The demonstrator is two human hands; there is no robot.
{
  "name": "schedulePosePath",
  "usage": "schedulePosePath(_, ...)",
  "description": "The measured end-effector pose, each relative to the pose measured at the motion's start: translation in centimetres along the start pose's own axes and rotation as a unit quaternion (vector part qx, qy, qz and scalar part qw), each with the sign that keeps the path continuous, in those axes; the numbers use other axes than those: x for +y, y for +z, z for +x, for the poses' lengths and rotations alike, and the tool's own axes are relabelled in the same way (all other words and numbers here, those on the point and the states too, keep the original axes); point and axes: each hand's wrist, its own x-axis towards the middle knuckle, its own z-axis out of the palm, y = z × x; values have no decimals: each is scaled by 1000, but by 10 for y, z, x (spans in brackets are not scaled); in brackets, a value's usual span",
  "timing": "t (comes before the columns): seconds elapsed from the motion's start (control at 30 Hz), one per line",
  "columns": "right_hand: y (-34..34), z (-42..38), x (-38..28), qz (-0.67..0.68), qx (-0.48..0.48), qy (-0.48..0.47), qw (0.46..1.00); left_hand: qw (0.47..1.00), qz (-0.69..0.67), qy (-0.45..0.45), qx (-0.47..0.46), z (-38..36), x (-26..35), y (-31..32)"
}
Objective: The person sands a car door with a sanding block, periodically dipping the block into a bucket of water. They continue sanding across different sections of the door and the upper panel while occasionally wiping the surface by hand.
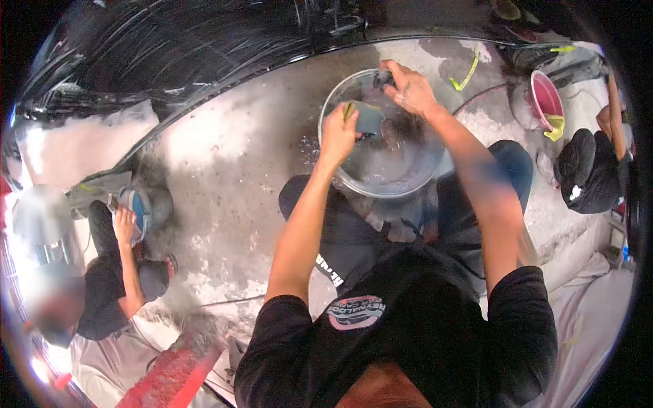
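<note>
A round, clear tub stands between my knees. My left hand is over its left side, fingers closed on a grey pad with a yellowish edge near the thumb. At the tub's far right rim, my right hand has bent fingers around a small dark piece. What this dark piece is cannot be made out.
A glossy black panel with whitish smears curves across the top. Co-workers sit left and right. A blue-rimmed bucket, a pink-lined bucket with a yellow cloth, and yellow strips are around.
</note>
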Motion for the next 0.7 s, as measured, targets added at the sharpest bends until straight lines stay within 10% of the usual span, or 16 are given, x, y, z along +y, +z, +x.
schedulePosePath(0.47, 30, -84, -88, 212, 76, -4, 974, 993, 57, 97, 31, -2, -32, -6)
schedulePosePath(0.53, 49, -82, -87, 502, -4, 205, 840, 989, 71, 127, 25, -12, -22, -12)
schedulePosePath(0.7, 44, -81, -85, 483, 3, 186, 855, 989, 70, 120, 50, -25, 6, -16)
